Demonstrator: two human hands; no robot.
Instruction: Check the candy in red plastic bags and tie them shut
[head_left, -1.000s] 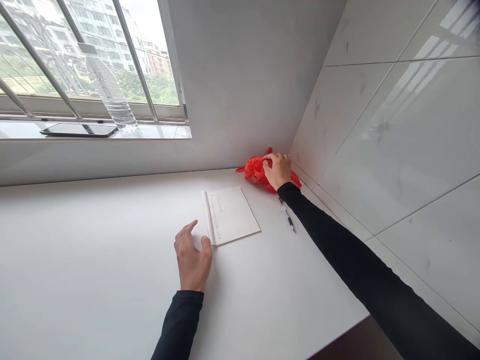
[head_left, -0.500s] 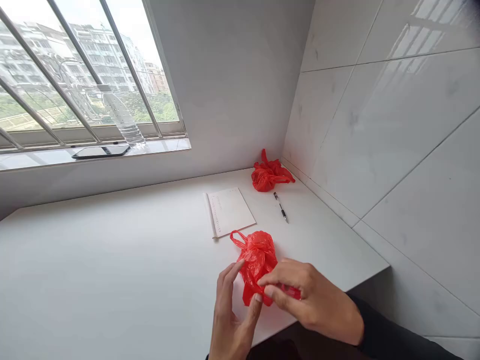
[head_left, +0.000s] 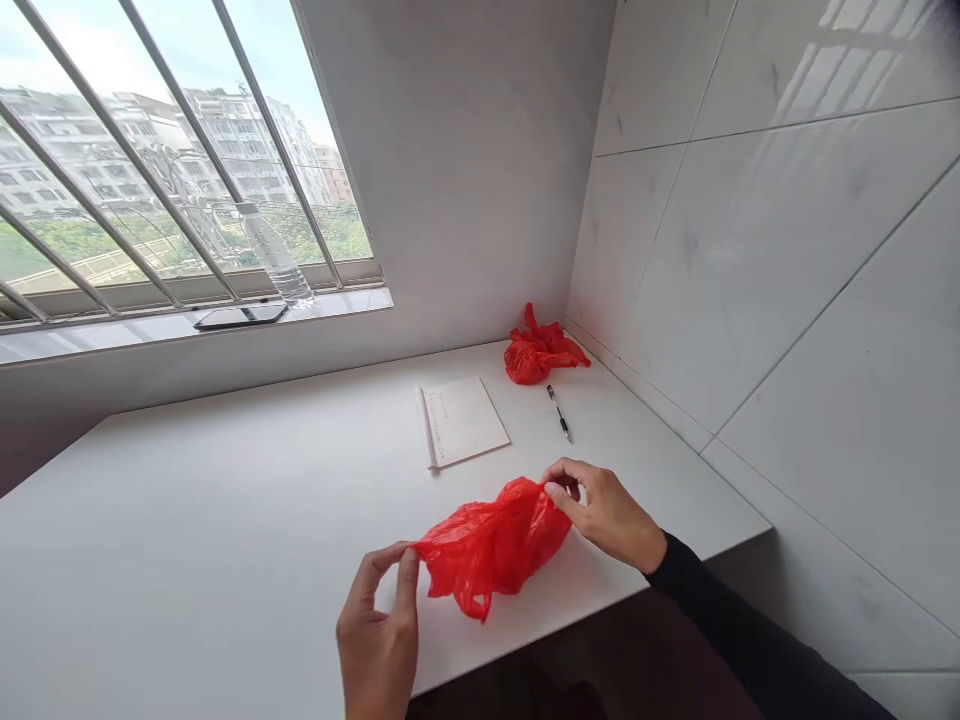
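A thin red plastic bag [head_left: 499,540] is stretched sideways between my two hands near the front edge of the white table [head_left: 225,560]. My left hand [head_left: 382,610] pinches its left end between thumb and forefinger. At the upper right of the bag, my right hand [head_left: 600,505] pinches the plastic in the same way. One loop of the bag hangs down at its front. What the bag contains, if anything, is hidden by the crumpled plastic.
Beyond the bag lies a notepad [head_left: 466,422], with a pen [head_left: 559,412] to its right. A second red plastic bag [head_left: 544,348], bunched up, sits in the back corner by the walls. On the windowsill are a water bottle [head_left: 276,255] and a dark flat device [head_left: 240,317].
My hands have moved apart, the left one leftward and the right one up and away. Between them the bag has gone from a bunched heap to a wide, stretched shape.
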